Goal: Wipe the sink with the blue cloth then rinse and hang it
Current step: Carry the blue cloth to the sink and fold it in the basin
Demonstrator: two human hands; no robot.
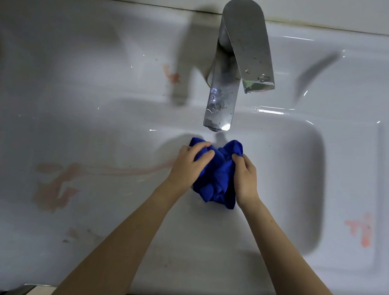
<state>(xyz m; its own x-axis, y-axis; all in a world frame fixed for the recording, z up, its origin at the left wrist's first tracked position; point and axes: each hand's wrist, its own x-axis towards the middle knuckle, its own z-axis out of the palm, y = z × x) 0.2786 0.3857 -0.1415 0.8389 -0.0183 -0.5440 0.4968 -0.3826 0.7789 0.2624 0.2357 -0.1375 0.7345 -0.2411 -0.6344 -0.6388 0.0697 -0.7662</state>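
The blue cloth [217,178] is bunched up in the white sink [299,174] basin, just below the spout of the chrome tap [222,99]. My left hand [189,164] grips the cloth's left side, fingers curled over its top. On the cloth's right side, my right hand [245,177] holds the upper corner with curled fingers. No water stream is visible from the spout. The drain is hidden under the cloth and hands.
The tap's lever handle [249,45] points toward me, with droplets on it. Pinkish stains [58,186] mark the left surround, one [361,228] the right surround and another lies near the tap base [172,76]. The wall edge runs along the top.
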